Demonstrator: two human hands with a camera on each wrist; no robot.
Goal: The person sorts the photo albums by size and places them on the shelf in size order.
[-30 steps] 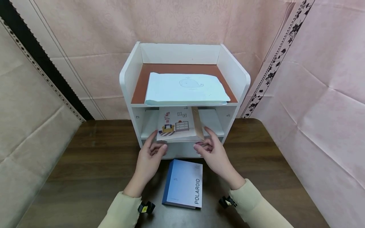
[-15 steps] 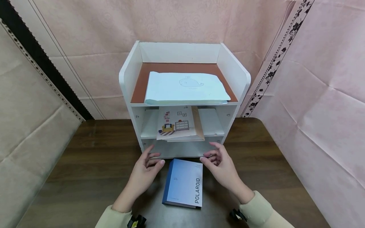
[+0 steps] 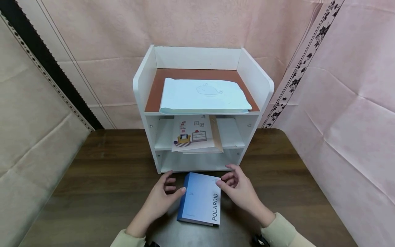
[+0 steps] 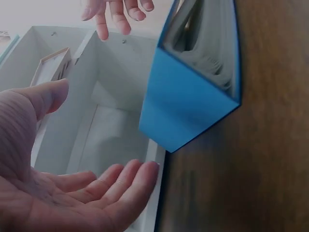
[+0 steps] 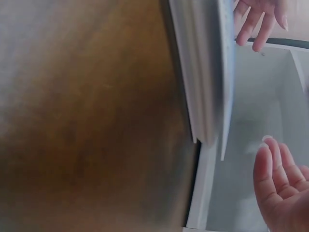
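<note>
A blue photo album marked POLAROID lies on the wooden table in front of a small white shelf. On its left side my left hand has fingers spread and relaxed, the thumb overlapping the spine edge in the head view. In the left wrist view that hand holds nothing, and a gap shows between it and the album's blue spine. At the album's upper right corner hovers my right hand, fingers loosely bent and nothing held. The right wrist view shows the album's page edges beside its fingertips.
The white shelf stands behind the album. On its top lies pale blue paper with a whale drawing. A white illustrated book sits on the middle shelf, jutting slightly forward. Fabric curtains surround the table.
Both hands have drawn back from the illustrated book on the middle shelf and come down toward the photo album on the table. The album and shelf items have stayed put.
</note>
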